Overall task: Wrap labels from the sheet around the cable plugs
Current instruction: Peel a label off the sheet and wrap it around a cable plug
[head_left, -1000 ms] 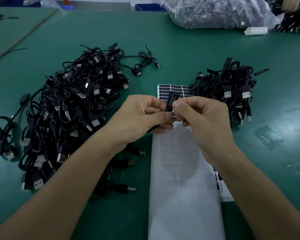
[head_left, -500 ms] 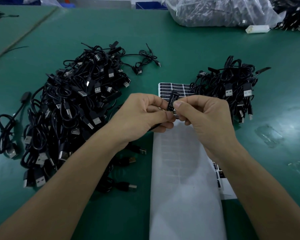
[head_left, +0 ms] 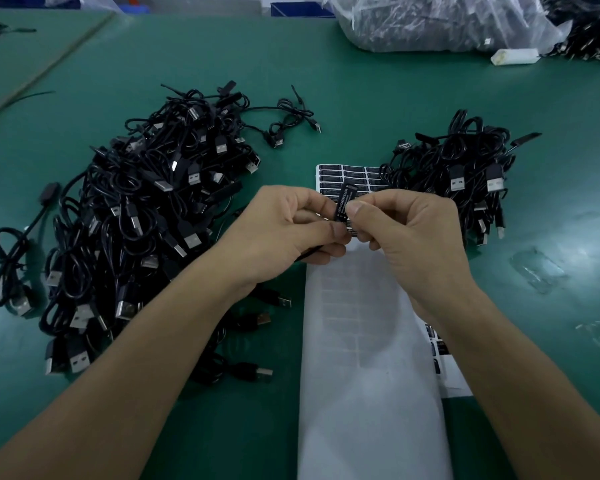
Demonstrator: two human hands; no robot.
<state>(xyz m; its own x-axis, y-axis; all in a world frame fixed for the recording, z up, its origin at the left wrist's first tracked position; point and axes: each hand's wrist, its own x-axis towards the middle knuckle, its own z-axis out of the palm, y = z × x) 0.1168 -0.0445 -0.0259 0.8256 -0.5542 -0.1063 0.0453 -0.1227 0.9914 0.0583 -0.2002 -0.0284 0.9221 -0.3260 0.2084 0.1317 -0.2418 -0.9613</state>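
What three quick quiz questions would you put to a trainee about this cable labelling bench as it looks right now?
1. Which thing do the left hand and the right hand pinch between them? A: a pair of scissors. B: the black plug. C: a roll of tape.
2. True or false: the larger cable pile lies left of the label sheet.
3. Fill the gap: the white print on the black plug reads "LED ____".
Key: 1 B; 2 true; 3 CONTROLLER.
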